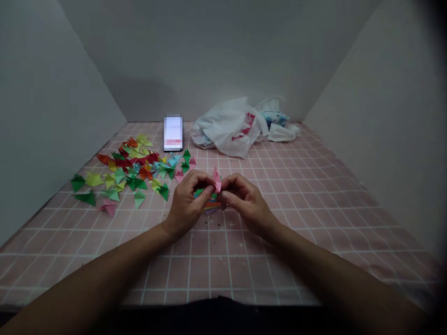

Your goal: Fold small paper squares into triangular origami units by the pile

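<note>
Between my two hands stands a small piece of folded pink paper (217, 179), its pointed tip up. My left hand (191, 195) is closed, pinching the paper's left side between thumb and forefinger. From the other side my right hand (246, 201) is closed on its lower right edge, fingers curled and thumb pressed in. Under the hands lies a stack of coloured paper sheets (211, 204), green, orange and blue at its edges, partly hidden by my fingers. To the left spreads a heap of folded paper cranes (134, 166) in red, green, yellow, pink and light blue.
A phone (173, 132) with a lit, blurred screen stands upright behind the cranes. Crumpled white plastic bags (230, 125) lie at the back against the wall. A pink cloth with a white grid (307, 223) covers the table, with pale walls on three sides.
</note>
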Motion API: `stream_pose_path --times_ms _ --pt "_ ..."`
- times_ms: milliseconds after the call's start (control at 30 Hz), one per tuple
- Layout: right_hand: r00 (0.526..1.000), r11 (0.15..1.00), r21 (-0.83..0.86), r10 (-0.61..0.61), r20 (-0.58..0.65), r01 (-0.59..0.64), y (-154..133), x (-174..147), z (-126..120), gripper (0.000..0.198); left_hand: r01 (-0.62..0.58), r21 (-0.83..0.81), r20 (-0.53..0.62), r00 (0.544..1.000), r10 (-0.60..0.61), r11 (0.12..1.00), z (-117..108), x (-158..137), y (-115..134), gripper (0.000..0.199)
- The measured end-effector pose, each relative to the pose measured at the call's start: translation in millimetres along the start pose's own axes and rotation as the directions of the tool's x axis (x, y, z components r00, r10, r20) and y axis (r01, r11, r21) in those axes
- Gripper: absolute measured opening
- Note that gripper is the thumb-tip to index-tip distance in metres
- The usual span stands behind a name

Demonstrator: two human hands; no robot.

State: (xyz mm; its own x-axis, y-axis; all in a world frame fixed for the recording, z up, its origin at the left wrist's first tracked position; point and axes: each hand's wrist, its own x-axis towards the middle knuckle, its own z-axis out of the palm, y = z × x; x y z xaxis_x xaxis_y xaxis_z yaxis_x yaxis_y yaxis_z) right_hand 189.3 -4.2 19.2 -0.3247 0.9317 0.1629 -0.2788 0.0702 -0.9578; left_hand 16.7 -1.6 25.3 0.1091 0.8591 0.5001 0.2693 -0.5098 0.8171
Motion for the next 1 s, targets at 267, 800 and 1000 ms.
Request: stream_pose_path --times_ms 267,800,1000 --pt "0.996 0.989 -0.121 -0.086 -0.011 0.084 0.2 0.2 1.3 0.023 -0.175 0.199 -0.013 0.983 0.181 0.964 -1.3 0.1 2.6 0.006" --pt "0.976 0.924 0.316 0.211 0.055 -0.218 5.1 8.5 -6.6 0.028 0.358 -0.459 0.185 0.934 -0.307 0.813 2.9 1.7 1.3 0.022" --pt "0.967 0.899 0.358 0.24 0.082 -0.253 4.5 7.4 -5.4 0.026 0.347 -0.517 0.248 0.936 -0.251 0.783 4.2 -1.0 5.5 0.018"
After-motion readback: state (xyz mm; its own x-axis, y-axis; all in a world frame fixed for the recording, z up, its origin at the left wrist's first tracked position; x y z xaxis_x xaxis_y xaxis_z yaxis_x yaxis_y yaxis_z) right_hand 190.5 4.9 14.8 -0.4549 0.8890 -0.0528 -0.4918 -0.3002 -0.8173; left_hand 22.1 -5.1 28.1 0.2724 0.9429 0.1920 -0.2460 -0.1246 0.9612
